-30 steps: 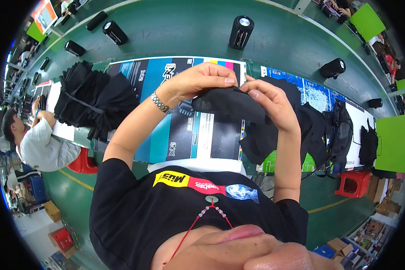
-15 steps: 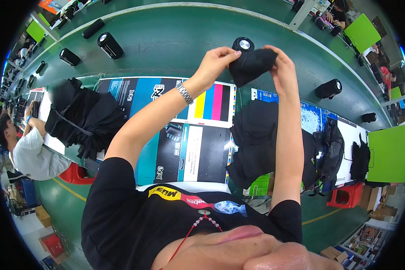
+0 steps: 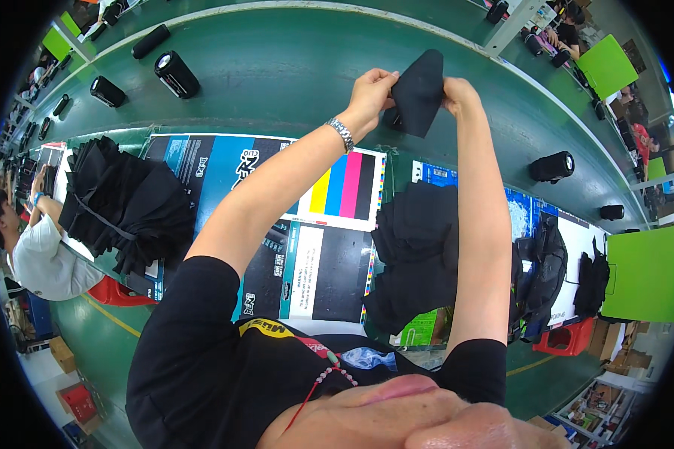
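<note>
Over the green conveyor surface I stretch a black cloth pouch (image 3: 419, 93) between both hands. My left hand (image 3: 371, 99) pinches its left edge between thumb and fingers. On the opposite edge, my right hand (image 3: 460, 96) grips the fabric, its fingertips partly behind the cloth. Beneath the pouch, a dark edge of a cylindrical speaker (image 3: 392, 117) shows beside my left fingers; the rest is hidden. Closer to me lies a pile of flat black pouches (image 3: 419, 217), partly under my right forearm.
Several black cylindrical speakers stand along the conveyor (image 3: 277, 67), including one speaker (image 3: 177, 75) at left and another (image 3: 553, 166) at right. A strapped bundle of black cloth (image 3: 127, 202) sits on the left of the printed-sheet-covered table (image 3: 329, 277). A person (image 3: 49, 239) works farther left.
The pouch has risen and turned more upright between my hands. It now hides the speaker's round silver-centred end, which showed before. My view has shifted slightly.
</note>
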### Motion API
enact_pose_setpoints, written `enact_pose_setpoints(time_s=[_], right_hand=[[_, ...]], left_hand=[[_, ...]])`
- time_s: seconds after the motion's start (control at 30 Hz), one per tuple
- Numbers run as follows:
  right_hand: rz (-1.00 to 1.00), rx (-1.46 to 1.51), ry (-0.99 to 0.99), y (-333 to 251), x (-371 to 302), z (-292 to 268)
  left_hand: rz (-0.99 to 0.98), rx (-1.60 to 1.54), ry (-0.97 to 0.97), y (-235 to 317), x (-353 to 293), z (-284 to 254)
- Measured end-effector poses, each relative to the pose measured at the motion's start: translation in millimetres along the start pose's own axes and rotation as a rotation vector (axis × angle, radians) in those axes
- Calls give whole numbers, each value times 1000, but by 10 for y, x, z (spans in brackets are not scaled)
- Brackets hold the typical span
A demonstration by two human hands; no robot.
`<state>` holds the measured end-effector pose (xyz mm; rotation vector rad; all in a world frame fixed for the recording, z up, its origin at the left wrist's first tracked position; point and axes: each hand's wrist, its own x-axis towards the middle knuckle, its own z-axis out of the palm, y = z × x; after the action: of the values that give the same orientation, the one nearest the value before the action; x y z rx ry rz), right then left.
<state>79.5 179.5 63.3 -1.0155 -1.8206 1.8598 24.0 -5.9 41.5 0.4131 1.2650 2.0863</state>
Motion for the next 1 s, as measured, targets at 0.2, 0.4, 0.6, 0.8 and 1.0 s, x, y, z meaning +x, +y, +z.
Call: enact_pose_setpoints(time_s=[0.2, 0.4, 0.6, 0.8, 1.0], right_hand=[[187, -79, 11, 155, -256, 51], [95, -243, 21, 35, -252, 69], [106, -312, 16, 115, -256, -12], [-2, -152, 78, 630, -257, -135], [-179, -527, 118, 925, 159, -463]], left_hand=[[-135, 438, -76, 28, 210, -180], [-242, 334, -211, 292, 594, 82], [-354, 170, -185, 34, 704, 283], [-154, 334, -45, -723, 749, 46], [550, 1333, -14, -1072, 1050, -51]])
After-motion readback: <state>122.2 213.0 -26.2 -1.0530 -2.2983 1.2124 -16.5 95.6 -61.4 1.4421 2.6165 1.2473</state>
